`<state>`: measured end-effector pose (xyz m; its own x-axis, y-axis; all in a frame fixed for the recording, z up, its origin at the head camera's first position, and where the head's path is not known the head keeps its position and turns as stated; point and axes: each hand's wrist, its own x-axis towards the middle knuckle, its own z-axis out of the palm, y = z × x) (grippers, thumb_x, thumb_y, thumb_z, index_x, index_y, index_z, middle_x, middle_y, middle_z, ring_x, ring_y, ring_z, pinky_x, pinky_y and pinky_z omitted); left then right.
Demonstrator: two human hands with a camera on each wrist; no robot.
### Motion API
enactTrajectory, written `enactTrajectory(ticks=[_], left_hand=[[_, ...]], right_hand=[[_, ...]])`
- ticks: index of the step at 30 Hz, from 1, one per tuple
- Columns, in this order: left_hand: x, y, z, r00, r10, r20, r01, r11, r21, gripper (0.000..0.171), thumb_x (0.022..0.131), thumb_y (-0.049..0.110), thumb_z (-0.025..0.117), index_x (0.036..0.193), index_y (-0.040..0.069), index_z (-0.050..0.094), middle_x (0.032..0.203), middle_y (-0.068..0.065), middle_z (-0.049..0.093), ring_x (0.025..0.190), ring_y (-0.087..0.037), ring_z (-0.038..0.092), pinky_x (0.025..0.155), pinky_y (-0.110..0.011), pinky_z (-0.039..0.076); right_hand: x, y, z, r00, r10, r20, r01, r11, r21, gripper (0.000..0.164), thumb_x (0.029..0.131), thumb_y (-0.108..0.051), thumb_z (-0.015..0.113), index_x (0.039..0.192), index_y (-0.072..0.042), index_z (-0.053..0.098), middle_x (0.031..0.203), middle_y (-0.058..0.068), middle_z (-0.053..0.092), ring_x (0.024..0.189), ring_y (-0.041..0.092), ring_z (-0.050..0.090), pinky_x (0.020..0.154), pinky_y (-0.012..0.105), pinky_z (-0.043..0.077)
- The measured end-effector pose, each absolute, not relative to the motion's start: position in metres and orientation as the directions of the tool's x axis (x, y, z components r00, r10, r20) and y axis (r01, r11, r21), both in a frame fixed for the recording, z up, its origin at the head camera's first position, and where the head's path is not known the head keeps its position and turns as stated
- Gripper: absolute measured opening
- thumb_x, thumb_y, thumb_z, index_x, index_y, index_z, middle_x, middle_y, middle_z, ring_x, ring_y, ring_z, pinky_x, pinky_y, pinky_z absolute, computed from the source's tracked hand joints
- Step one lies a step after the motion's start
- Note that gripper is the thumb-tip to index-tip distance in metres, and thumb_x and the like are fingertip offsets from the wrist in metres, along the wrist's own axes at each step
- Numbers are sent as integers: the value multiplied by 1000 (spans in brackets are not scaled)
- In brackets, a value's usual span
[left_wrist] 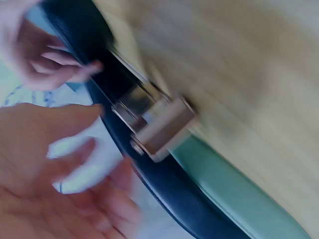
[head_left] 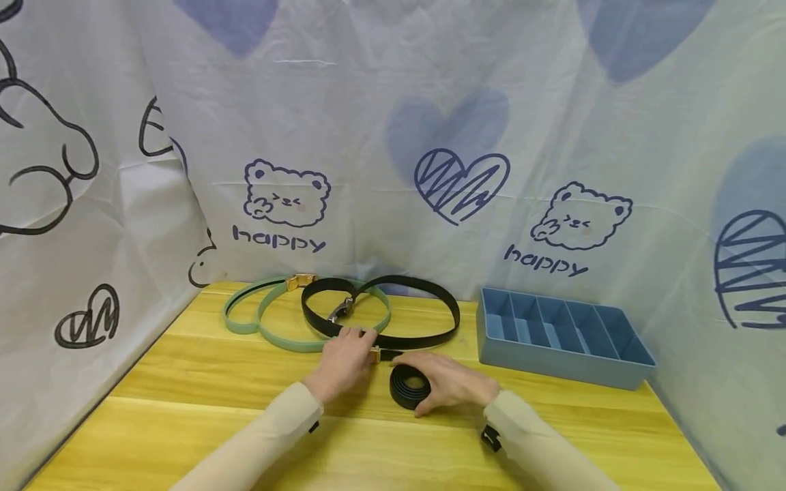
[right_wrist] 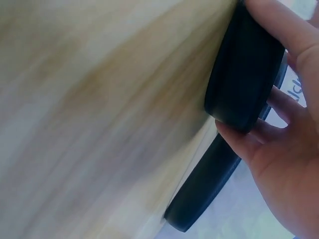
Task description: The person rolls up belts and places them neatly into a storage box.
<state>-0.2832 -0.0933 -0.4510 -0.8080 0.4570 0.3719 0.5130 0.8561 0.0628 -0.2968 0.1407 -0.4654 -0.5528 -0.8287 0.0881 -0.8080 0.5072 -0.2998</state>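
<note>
A black belt (head_left: 409,387) is wound into a coil that stands on its edge on the table. My right hand (head_left: 451,380) grips this coil from the right, thumb and fingers on its outer side, as the right wrist view (right_wrist: 244,74) also shows. The belt's free end runs left from the coil to a gold buckle (head_left: 375,354). Beside that buckle is my left hand (head_left: 346,358). In the left wrist view, the left hand (left_wrist: 65,174) has its thumb and fingers spread apart near the metal buckle (left_wrist: 154,119); blur hides whether they touch the belt.
Behind the hands, a second black belt (head_left: 451,307) lies in loops with a silver buckle, overlapping a looped green belt (head_left: 273,341) with a gold clasp. A blue-grey tray (head_left: 565,370) with several compartments stands at the right. Printed cloth (head_left: 381,225) hangs along the table's back.
</note>
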Motion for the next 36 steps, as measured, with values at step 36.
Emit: enactTrajectory(ticks=[36], left_hand=[[-278, -89, -451, -780, 619, 88, 620, 747, 240, 7, 79, 7, 60, 77, 14, 60, 61, 8, 49, 52, -8, 45, 51, -25, 40]], right_hand=[[-289, 130, -464, -721, -691, 52, -688, 706, -168, 80, 68, -55, 69, 137, -37, 34, 116, 1, 36, 88, 13, 46, 66, 30, 41]])
